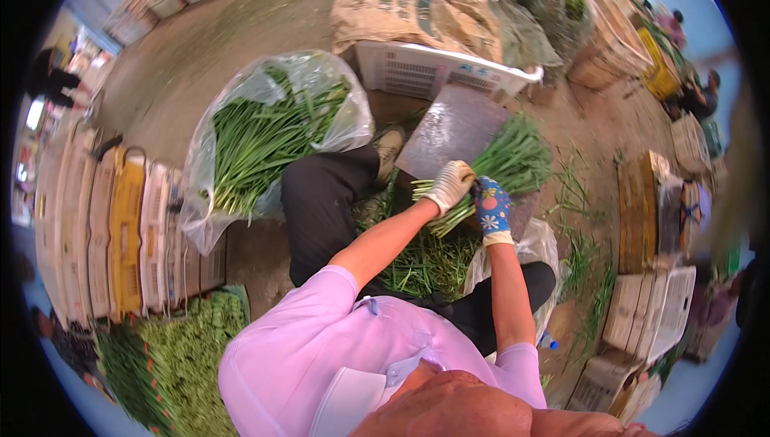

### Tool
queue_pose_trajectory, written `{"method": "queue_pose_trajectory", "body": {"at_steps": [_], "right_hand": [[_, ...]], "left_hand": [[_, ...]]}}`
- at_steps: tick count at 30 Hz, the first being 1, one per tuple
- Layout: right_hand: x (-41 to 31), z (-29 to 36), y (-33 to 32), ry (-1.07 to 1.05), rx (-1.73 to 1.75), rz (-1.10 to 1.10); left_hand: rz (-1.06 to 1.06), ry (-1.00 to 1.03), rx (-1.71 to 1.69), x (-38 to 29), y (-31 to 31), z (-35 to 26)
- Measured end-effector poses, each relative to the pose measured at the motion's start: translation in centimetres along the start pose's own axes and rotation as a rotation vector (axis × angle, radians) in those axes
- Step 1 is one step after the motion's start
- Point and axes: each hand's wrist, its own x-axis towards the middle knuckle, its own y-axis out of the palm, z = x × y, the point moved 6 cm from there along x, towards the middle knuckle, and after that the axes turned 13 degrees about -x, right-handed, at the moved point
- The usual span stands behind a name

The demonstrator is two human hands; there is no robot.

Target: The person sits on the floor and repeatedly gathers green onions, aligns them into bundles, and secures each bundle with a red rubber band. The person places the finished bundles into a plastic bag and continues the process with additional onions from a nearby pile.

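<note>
A bunch of long green leafy stalks, like garlic chives (516, 154), lies across a flat metal board (448, 124) before me, its pale cut ends pointing left. My left hand (451, 186), in a striped cream glove, is closed around the stalks near those ends. Just right of it, my right hand (493, 202), in a blue flowered glove, is at the bunch's near side, close to a small dark thing between the hands; its grip is partly hidden. Loose green trimmings (430, 265) lie between my legs. A clear plastic bag (198, 154) at left holds more stalks.
Beyond the board stands a white plastic crate (415, 73) with brown sacks (415, 15). Stacked crates (126, 232) rise at left, and others (649, 310) at right. Bundled greens (186, 359) lie at lower left. Scattered leaves (580, 256) cover floor at right. Other people are farther off.
</note>
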Motion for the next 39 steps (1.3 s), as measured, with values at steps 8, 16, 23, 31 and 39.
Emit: {"method": "queue_pose_trajectory", "body": {"at_steps": [8, 16, 23, 31, 39], "right_hand": [[-1.1, 0.2, -0.9, 0.074, 0.039, -0.028], [1.3, 0.0, 0.5, -0.038, -0.182, 0.092], [-0.2, 0.0, 0.3, 0.024, -0.157, 0.124], [1.7, -0.3, 0.3, 0.011, -0.258, 0.231], [0.1, -0.9, 1.6, 0.01, -0.175, 0.165]], "left_hand": [[-0.111, -0.167, 0.018, 0.0, -0.5, 1.4], [-0.04, -0.099, 0.1, 0.6, -0.2, -0.1], [-0.096, -0.244, 0.069, 0.4, 0.0, 1.4], [-0.042, -0.213, 0.039, 0.4, 0.4, 1.7], [-0.096, -0.241, -0.072, 0.1, -0.1, 1.5]]}}
